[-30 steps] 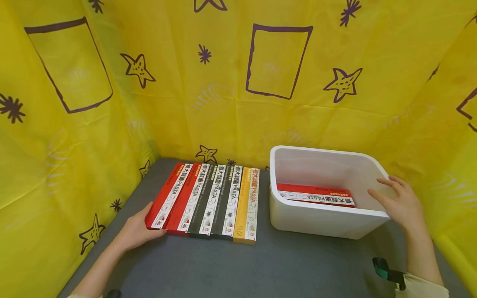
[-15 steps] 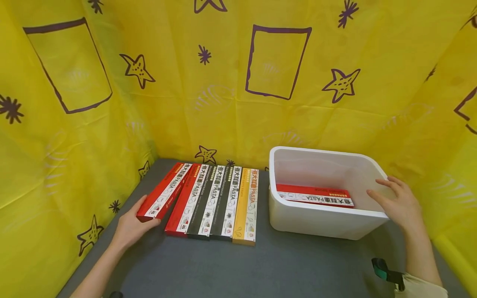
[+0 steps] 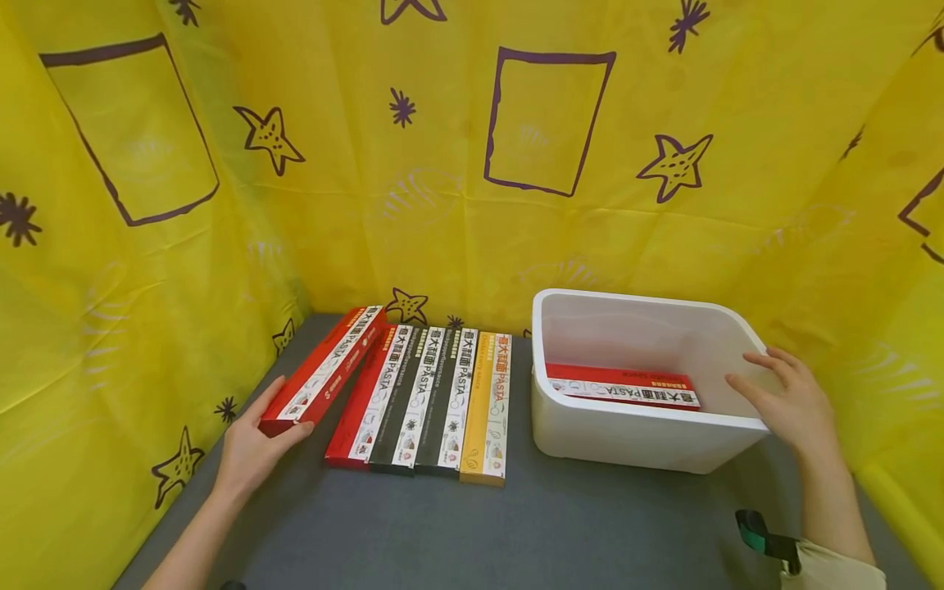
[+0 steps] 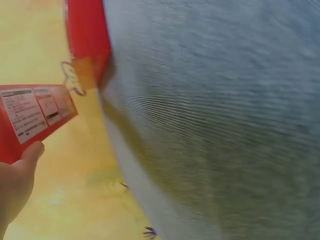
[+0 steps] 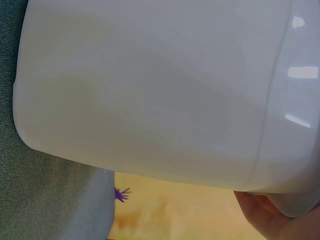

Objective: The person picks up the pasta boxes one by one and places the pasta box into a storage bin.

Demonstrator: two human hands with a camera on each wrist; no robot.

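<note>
My left hand [image 3: 254,447] grips the near end of a long red pasta box [image 3: 323,370] and holds it lifted and angled off the grey table [image 3: 442,533]; the left wrist view shows the box end [image 4: 35,117] above my thumb. A row of pasta boxes [image 3: 424,400], red, black and yellow, lies flat beside it. My right hand [image 3: 785,401] rests with straight fingers on the right rim of a white bin [image 3: 642,438], whose wall [image 5: 150,90] fills the right wrist view. Another red pasta box [image 3: 623,387] lies inside the bin.
Yellow cloth with purple stars and rectangles [image 3: 472,164] walls in the table at the back and both sides. Bare grey tabletop stretches in front of the boxes and the bin.
My left hand has raised the leftmost red box out of the row and swung its near end to the left. The right hand and the bin have stayed put.
</note>
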